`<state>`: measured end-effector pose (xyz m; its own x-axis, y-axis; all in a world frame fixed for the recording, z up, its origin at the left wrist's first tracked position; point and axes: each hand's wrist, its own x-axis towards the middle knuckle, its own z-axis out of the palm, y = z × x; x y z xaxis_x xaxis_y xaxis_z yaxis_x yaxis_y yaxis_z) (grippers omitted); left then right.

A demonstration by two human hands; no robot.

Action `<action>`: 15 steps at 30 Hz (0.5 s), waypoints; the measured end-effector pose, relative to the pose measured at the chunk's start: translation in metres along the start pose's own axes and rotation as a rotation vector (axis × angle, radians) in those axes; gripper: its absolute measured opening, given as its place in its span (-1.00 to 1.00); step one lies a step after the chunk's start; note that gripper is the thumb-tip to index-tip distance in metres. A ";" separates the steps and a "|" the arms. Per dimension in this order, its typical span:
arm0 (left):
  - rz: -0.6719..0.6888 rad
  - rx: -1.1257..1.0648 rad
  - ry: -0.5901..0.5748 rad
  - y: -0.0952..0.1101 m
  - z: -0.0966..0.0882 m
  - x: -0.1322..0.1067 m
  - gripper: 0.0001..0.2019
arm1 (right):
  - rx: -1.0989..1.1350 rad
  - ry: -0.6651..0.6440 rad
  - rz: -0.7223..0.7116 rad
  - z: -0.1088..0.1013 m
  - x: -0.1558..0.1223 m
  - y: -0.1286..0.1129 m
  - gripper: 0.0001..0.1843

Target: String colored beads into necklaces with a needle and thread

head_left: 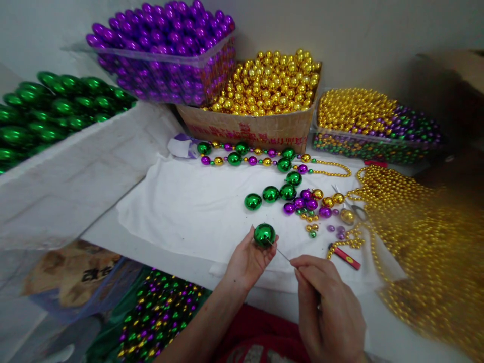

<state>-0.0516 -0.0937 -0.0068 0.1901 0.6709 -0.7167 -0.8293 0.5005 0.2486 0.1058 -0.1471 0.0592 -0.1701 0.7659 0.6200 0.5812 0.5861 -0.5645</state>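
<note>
A large shiny green ball [264,234] rests in my left hand [247,262], whose fingers curl round it from below and the sides. My right hand [328,302] pinches a thin needle-like rod [283,253] between thumb and forefinger. The rod's far end meets the lower right side of the ball; whether it goes inside, I cannot tell. Beyond my hands on the white cloth [181,201] lie several loose green balls [271,193], purple balls [310,204] and gold balls [327,202]. A bead necklace [252,161] is stretched out further back.
Along the back stand a tub of purple balls [204,65], a carton of gold balls [245,126] and a tub of small mixed beads [351,136]. Gold bead strands [423,247] heap at right, near scissors [357,212] and a red lighter [346,257]. A white foam box [75,171] stands left.
</note>
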 end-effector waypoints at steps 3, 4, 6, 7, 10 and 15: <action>-0.003 -0.002 0.000 0.000 -0.001 0.001 -0.66 | -0.042 -0.023 -0.010 -0.001 -0.002 0.000 -0.72; -0.003 -0.001 0.003 -0.001 -0.001 0.001 -0.66 | -0.039 -0.023 -0.003 0.000 -0.003 0.000 -0.72; -0.003 0.001 0.003 -0.001 0.000 0.001 -0.66 | -0.014 -0.015 0.013 0.003 -0.002 0.001 -0.73; -0.003 0.001 -0.001 -0.001 0.000 0.001 -0.66 | -0.009 -0.009 0.020 0.006 -0.002 0.001 -0.73; -0.004 0.009 -0.026 -0.002 0.000 0.001 -0.66 | -0.012 -0.018 0.028 0.017 0.000 0.004 -0.76; -0.009 0.007 -0.042 -0.003 0.000 0.000 -0.65 | 0.005 -0.059 0.041 0.032 0.004 0.012 -0.76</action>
<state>-0.0485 -0.0949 -0.0077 0.2196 0.6890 -0.6907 -0.8239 0.5101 0.2470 0.0866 -0.1285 0.0377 -0.1927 0.8037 0.5630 0.5851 0.5547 -0.5916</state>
